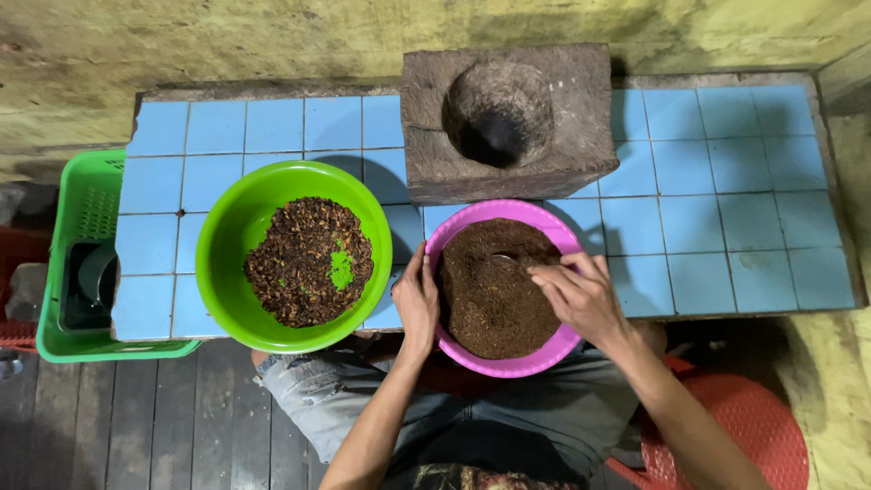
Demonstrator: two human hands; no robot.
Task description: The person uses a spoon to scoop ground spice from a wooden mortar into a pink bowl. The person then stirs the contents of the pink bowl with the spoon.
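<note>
On the near edge of the blue-tiled counter (726, 227) sits a round pink plastic bowl (472, 218) filled with fine dark brown ground powder (490, 295). The left hand (416, 304) rests flat against the bowl's left rim, fingers relaxed, gripping nothing tightly. The right hand (581, 295) reaches over the bowl's right rim with fingers pinched on what seems to be a small spoon (504, 257), its bowl lying in the powder. Just left of the pink bowl, nearly touching it, stands a round bright green plastic bowl (231, 218) holding coarse dark brown pieces (304, 263). Behind the pink bowl sits a square block of weathered wood with a hollowed round mortar pit (499, 113). A green plastic basket (86, 204) stands off the counter's left end.
</note>
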